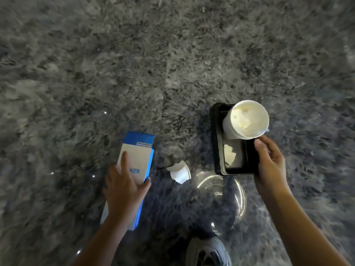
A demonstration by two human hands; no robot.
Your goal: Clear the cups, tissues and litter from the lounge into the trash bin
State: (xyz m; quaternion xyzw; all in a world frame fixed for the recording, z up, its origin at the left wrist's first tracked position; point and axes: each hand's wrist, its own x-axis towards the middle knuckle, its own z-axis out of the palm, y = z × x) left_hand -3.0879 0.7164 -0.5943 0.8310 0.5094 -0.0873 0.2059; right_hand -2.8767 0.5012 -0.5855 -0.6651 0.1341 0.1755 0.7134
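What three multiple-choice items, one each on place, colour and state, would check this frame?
1. Where does the white cup stand?
A. on the black tray
B. on the floor
C. on the box

2. What colours is the box under the left hand?
A. red and black
B. blue and white
C. green

3. What state is the small cup on the floor in?
A. upright, full
B. stacked
C. torn, on its side

Key: A, it sits in the tray held by the right hand; B, blue edges and white face; C, ragged rim, tipped over.
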